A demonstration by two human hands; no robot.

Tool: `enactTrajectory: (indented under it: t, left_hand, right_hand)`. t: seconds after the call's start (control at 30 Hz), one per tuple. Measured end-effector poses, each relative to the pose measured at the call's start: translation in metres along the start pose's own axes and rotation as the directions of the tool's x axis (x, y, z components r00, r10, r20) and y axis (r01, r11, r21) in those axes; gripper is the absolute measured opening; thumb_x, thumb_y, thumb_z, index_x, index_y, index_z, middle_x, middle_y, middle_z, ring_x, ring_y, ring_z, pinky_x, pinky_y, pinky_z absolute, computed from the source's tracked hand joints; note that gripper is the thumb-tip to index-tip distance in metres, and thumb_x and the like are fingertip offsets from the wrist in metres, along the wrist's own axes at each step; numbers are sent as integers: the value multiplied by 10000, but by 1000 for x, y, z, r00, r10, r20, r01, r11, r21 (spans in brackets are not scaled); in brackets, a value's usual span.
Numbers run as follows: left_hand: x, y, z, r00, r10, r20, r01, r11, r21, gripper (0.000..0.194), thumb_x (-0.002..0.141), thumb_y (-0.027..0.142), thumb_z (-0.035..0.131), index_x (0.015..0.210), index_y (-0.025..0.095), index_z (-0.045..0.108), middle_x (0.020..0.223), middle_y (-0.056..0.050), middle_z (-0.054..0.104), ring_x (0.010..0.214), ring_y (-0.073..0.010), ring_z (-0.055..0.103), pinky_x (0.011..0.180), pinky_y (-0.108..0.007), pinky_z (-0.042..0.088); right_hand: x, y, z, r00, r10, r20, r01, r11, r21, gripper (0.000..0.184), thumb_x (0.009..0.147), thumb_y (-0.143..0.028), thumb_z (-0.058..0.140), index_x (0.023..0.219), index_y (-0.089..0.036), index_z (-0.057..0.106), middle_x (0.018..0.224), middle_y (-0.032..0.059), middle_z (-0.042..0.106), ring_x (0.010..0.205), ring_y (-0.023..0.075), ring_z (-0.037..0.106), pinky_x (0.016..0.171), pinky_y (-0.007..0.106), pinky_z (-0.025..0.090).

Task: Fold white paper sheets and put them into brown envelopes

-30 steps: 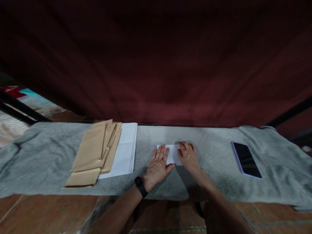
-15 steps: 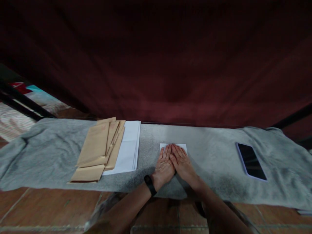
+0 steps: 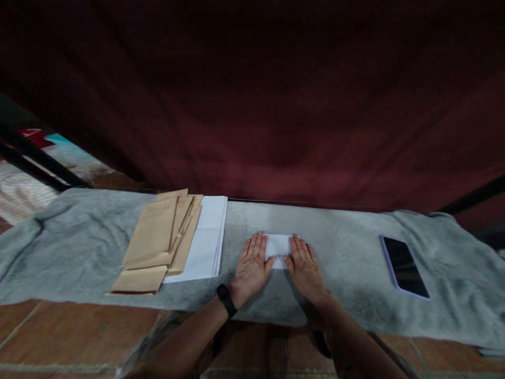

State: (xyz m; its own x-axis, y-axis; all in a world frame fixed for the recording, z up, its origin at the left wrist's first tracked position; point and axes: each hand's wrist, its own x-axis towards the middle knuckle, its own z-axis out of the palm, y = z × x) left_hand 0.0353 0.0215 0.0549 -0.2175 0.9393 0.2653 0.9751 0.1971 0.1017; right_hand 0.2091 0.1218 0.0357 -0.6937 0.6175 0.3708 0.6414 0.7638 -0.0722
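Observation:
A small folded sheet of white paper lies flat on the grey cloth in front of me. My left hand rests palm down over its left edge, fingers stretched out and thumb pointing inward. On the right edge lies my right hand, also flat, with its thumb toward the middle. Between the two hands the paper's centre shows, while its side edges are covered by my fingers. Neither hand grips anything. A black wristband is on my left wrist.
Several brown envelopes lie overlapping at the left, partly over a stack of white paper sheets. A phone in a lilac case lies to the right. Grey cloth covers the long surface, and a dark red curtain hangs behind.
My hands were close together over the middle of the paper. They have slid apart to its left and right edges, uncovering the centre.

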Motion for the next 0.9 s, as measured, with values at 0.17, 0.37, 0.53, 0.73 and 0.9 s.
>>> enactTrajectory:
  t: [0.17, 0.37, 0.53, 0.73, 0.9]
  left_hand:
    - [-1, -5, -4, 1000, -4, 1, 4, 1000, 4, 619, 1046, 437, 309, 1542, 67, 328, 1599, -185, 371, 1508, -264, 300, 1231, -472, 282]
    - [0, -8, -4, 1000, -1, 20, 1, 1000, 3, 620, 1042, 436, 312, 1551, 83, 319, 1596, -179, 379, 1514, -263, 287, 1234, -493, 265]
    - [3, -4, -6, 1000, -8, 22, 8, 1000, 12, 607, 1038, 421, 328, 1540, 80, 334, 1597, -184, 376, 1508, -282, 297, 1237, -530, 243]
    - [2, 21, -5, 991, 133, 10, -133, 990, -53, 596, 998, 212, 308, 1574, 75, 237, 1634, -157, 312, 1536, -237, 214, 1255, -489, 224]
    - [-4, 27, 2, 985, 166, 39, -163, 984, -67, 634, 965, 163, 301, 1586, 80, 206, 1622, -173, 331, 1527, -246, 242, 1240, -486, 248]
  right_hand:
    - [-4, 3, -2, 1000, 9, -26, -9, 1000, -14, 609, 1068, -388, 313, 1589, -80, 242, 1578, 182, 402, 1445, 291, 401, 1191, 481, 286]
    - [-12, 11, -2, 999, 18, -51, -19, 1000, -23, 626, 1064, -385, 350, 1595, -82, 217, 1572, 194, 404, 1431, 305, 423, 1186, 499, 294]
    - [-7, 8, -6, 996, 36, -76, -34, 999, 32, 621, 1069, -385, 314, 1605, -100, 185, 1571, 191, 409, 1446, 311, 403, 1184, 525, 310]
    - [2, -18, -13, 995, -89, 36, 81, 980, 181, 581, 1076, -347, 249, 1606, -120, 181, 1619, 133, 345, 1512, 237, 284, 1219, 467, 304]
    - [-5, -23, -7, 992, -115, 45, 106, 981, 162, 597, 1076, -376, 276, 1602, -106, 194, 1615, 150, 346, 1511, 235, 285, 1233, 461, 280]
